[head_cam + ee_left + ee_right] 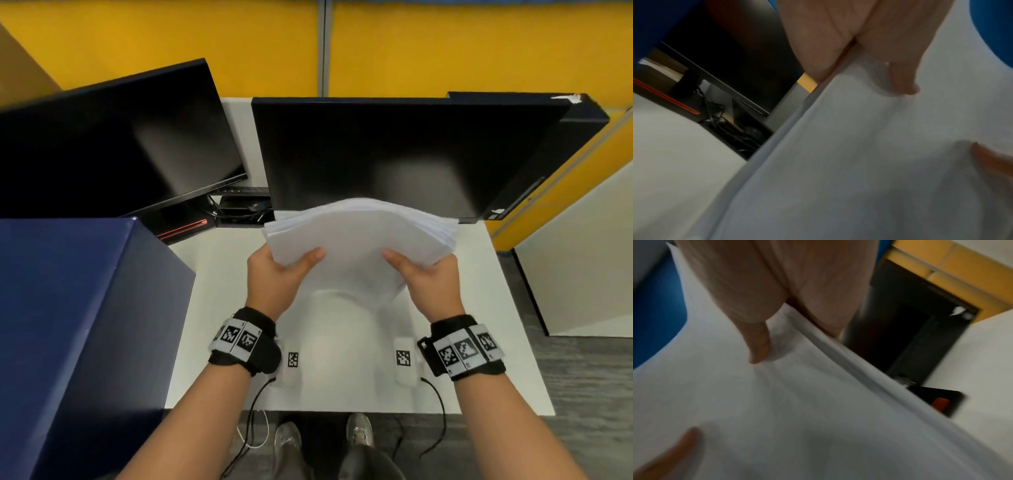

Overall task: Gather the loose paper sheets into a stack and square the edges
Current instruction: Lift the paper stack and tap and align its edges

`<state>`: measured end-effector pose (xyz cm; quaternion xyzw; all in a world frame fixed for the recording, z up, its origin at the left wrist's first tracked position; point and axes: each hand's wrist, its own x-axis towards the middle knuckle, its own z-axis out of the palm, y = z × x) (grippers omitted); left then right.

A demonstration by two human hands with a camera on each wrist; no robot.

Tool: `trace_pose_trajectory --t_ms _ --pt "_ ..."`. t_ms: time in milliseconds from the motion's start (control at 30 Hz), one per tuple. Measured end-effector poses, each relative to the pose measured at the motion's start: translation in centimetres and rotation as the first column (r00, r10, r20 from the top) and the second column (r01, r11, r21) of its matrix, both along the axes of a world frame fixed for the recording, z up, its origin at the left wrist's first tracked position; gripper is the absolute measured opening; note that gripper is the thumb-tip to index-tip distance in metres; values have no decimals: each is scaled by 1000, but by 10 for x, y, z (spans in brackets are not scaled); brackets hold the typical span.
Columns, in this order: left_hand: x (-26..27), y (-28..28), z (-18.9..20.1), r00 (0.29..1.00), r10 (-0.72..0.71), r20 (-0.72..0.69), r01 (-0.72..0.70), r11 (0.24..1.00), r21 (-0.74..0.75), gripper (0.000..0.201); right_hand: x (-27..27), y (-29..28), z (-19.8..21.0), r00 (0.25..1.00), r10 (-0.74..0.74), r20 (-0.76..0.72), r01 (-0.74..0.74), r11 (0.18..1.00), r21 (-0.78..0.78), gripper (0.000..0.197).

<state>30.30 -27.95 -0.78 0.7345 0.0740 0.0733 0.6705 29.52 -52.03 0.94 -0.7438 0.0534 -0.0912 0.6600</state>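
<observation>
Blue box [75,325]: a dark blue box at the far left of the head view, standing against the left side of the desk.
Left monitor [116,144]: dark screen, angled, behind the box; cables and a thin red strip sit under it.
Left hand [274,277]: its grip is closed on the left side of the paper stack [359,246], thumb on top, the other fingers hidden underneath. A black wrist strap with coded markers sits behind it.
Paper stack: held in the air above the desk [479,308], between both hands, bowed upward in the middle; the far right edges fan out unevenly, not yet square.
Right hand [431,277]: mirrors the other one, its grip closed on the right side of the stack, thumb pressed on the top sheet.
Left wrist view: shows the thumb [902,81] denting the top sheet and the layered left edge of the stack [818,162], with the other thumb tip at lower right.
Right wrist view: blurred; the thumb [758,344] wrinkles the top sheet [818,402], and the stacked edge runs diagonally beside the palm.
Desk: white, with two small white marker blocks near its front edge.
Centre monitor [394,154]: dark, straight behind the stack.
Room: yellow partition panels behind, grey carpet at right, shoes below the desk edge.
</observation>
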Motion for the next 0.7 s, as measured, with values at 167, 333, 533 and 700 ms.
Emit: trace_pose_trajectory --t_ms 167,333,533,700 --pt "0 6 -16 990 -67 -126 78 993 90 34 -5 1 -12 995 19 -97 -22 999 -30 33" --pt "-4 0 -6 1000 6 2 -6 997 76 25 -11 0 -4 999 -35 27 35 999 -22 24" --pt "-12 -11 -5 998 62 12 -62 998 3 40 -14 0 -6 999 -5 -41 5 1000 9 33" --pt "-3 -24 21 974 209 87 -202 976 -81 11 1 13 14 984 -177 -19 177 983 38 15"
